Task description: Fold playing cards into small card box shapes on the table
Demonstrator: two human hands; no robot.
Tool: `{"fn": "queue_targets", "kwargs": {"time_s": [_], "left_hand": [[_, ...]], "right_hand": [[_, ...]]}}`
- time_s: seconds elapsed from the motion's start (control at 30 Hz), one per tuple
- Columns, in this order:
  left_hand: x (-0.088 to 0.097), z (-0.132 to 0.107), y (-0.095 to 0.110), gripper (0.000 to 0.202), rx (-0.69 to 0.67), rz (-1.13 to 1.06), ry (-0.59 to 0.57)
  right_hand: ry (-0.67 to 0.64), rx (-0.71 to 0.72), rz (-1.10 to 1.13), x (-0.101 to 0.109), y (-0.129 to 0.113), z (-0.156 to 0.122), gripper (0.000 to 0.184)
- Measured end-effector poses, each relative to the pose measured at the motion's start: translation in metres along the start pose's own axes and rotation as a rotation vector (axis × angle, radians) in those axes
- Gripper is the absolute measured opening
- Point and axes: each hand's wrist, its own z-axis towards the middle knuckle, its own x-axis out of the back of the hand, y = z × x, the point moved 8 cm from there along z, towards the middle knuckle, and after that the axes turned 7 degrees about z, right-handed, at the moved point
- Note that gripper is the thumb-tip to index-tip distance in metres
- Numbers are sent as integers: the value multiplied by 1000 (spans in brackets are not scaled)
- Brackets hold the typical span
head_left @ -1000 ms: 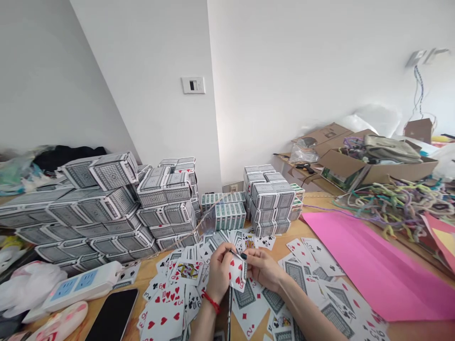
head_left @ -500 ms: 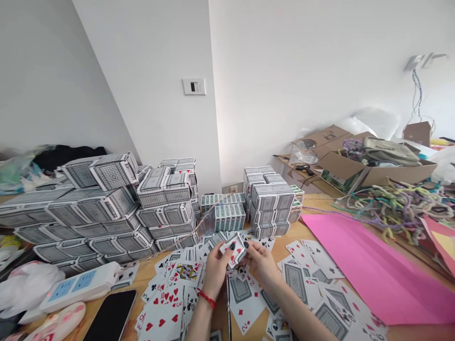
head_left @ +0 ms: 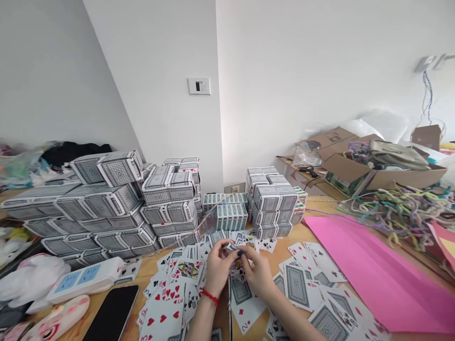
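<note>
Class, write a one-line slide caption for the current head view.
Left hand and right hand hold a playing card above scattered cards, stacked card blocks behind.

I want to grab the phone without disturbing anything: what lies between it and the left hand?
In the head view, a bare strip of table beside the phone, then overlapping loose cards toward the left hand.

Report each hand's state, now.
Left hand: closed, holding a playing card, mostly hidden by the fingers.
Right hand: fingers closed in at the same card; exact grip hidden.
</note>
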Motion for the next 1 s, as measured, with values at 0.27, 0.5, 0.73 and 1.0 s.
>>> {"fn": "queue_targets", "kwargs": {"time_s": [0.27,0.5,0.73,1.0], "left_hand": [[7,0,-2,19,-64,66,82],[5,-3,0,11,-77,0,84],[2,-2,-11,20,61,-168,69],[-1,-2,-19,29,126,-262,34]], "right_hand": [[-54,88,-61,-4,-13,-3,20],[-45,29,11,-4,-13,-2,18],[-43,25,2,-3,-12,-2,20],[-75,14,8,-5,-13,-1,20]]}}
